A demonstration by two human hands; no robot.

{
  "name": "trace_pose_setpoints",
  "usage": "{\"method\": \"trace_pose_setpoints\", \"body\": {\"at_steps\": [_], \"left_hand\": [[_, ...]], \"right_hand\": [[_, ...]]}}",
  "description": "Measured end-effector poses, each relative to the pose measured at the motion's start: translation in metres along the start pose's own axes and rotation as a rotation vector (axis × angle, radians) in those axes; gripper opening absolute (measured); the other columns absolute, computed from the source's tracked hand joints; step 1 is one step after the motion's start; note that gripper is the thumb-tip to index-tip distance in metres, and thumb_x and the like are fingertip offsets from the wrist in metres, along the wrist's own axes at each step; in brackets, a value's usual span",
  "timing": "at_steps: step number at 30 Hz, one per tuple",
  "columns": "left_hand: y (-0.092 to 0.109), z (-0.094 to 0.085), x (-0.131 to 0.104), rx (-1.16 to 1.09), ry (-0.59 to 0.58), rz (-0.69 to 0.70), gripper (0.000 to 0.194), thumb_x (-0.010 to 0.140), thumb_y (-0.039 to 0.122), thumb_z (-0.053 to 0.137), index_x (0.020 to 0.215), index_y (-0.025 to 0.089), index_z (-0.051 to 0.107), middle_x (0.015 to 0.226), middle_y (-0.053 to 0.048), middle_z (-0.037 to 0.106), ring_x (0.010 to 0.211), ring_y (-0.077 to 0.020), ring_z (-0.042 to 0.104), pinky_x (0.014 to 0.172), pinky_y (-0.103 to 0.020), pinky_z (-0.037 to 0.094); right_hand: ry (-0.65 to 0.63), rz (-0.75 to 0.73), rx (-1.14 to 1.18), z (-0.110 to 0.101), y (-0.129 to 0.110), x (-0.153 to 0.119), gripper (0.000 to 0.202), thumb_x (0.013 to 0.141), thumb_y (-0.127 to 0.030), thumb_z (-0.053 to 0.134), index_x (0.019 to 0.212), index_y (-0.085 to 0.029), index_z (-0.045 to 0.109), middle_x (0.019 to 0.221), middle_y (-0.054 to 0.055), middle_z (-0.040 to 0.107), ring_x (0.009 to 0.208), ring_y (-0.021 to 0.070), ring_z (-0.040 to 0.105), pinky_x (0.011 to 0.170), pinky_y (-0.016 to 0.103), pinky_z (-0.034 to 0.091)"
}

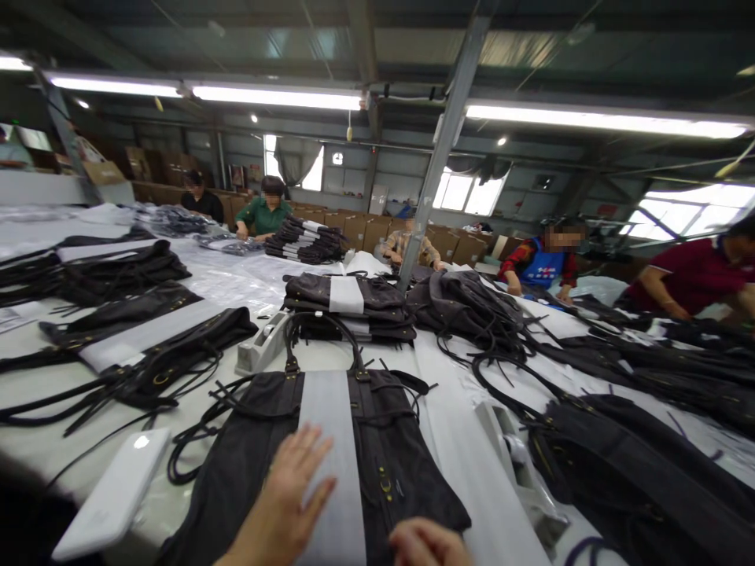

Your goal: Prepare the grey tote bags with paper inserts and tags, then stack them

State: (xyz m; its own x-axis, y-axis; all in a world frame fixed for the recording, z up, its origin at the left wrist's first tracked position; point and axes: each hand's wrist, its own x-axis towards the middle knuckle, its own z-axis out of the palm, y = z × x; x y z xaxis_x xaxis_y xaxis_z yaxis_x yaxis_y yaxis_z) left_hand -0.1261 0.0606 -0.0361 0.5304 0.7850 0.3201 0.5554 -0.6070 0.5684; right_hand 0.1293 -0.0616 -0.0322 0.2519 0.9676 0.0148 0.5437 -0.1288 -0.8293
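A dark grey handbag (406, 464) lies flat before me, its two handles pointing away. Down its middle runs a white paper strip (330, 440). My left hand (292, 487) is open, fingers spread over the strip and the dark cloth beside it. At the bag's lower right, near the brass fitting (385, 483), my right hand (429, 542) has its fingers curled and closed. Whatever that hand pinches, if anything, is hidden, and the frame's lower edge cuts it off.
Stacked bags (377, 303) stand beyond the handles. A white power bank-like slab (112, 495) lies at left, near more strip-wrapped bags (171, 338). To the right are a grey tape dispenser (519, 464) and another dark bag (649, 472). A metal post (442, 141) rises mid-table; several co-workers sit beyond.
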Motion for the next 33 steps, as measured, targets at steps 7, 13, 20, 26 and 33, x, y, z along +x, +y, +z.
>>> {"method": "trace_pose_setpoints", "body": {"at_steps": [7,13,20,26,33], "left_hand": [[-0.108,-0.036,-0.085,-0.021,0.271,-0.582,0.063,0.081,0.051,0.045,0.135,0.019,0.039,0.137,-0.007,0.051,0.130,-0.0258,0.042,0.112,-0.041,0.032],[-0.101,-0.032,-0.093,-0.182,0.160,-0.838,0.071,0.074,0.056,0.050,0.136,0.023,0.035,0.116,-0.007,0.065,0.116,-0.0311,0.056,0.098,-0.043,0.045],[-0.108,-0.040,-0.084,-0.547,0.176,-0.967,0.082,0.078,0.071,0.036,0.138,0.014,0.032,0.116,-0.012,0.064,0.106,-0.0249,0.063,0.091,-0.035,0.050],[-0.096,-0.048,-0.081,-0.783,0.068,-0.944,0.091,0.064,0.068,0.061,0.133,0.015,0.038,0.099,-0.010,0.070,0.092,-0.0274,0.067,0.085,-0.036,0.053],[-0.102,-0.074,-0.074,-0.776,0.022,-0.756,0.085,0.068,0.057,0.066,0.138,0.021,0.033,0.095,-0.004,0.066,0.091,-0.0246,0.066,0.079,-0.033,0.053]], "right_hand": [[0.266,0.408,-0.209,-0.025,0.068,0.060,0.069,0.077,-0.050,0.044,0.131,-0.007,0.046,0.110,0.017,0.065,0.105,0.0268,0.062,0.089,0.032,0.049],[-0.001,0.409,-0.403,-0.013,0.072,0.082,0.060,0.081,-0.044,0.048,0.122,-0.001,0.055,0.119,0.021,0.061,0.110,0.0277,0.059,0.090,0.030,0.045],[-0.028,0.398,-0.461,-0.020,0.070,0.089,0.034,0.078,-0.041,0.056,0.083,-0.009,0.069,0.087,0.016,0.071,0.087,0.0288,0.067,0.071,0.030,0.047],[-0.032,0.358,-0.519,-0.015,0.059,0.083,0.038,0.084,-0.043,0.050,0.079,-0.009,0.067,0.087,0.019,0.070,0.090,0.0305,0.066,0.075,0.032,0.046],[-0.054,0.266,-0.580,-0.019,0.034,0.055,0.045,0.089,-0.046,0.034,0.089,-0.011,0.063,0.098,0.018,0.069,0.096,0.0291,0.064,0.082,0.034,0.045]]}}
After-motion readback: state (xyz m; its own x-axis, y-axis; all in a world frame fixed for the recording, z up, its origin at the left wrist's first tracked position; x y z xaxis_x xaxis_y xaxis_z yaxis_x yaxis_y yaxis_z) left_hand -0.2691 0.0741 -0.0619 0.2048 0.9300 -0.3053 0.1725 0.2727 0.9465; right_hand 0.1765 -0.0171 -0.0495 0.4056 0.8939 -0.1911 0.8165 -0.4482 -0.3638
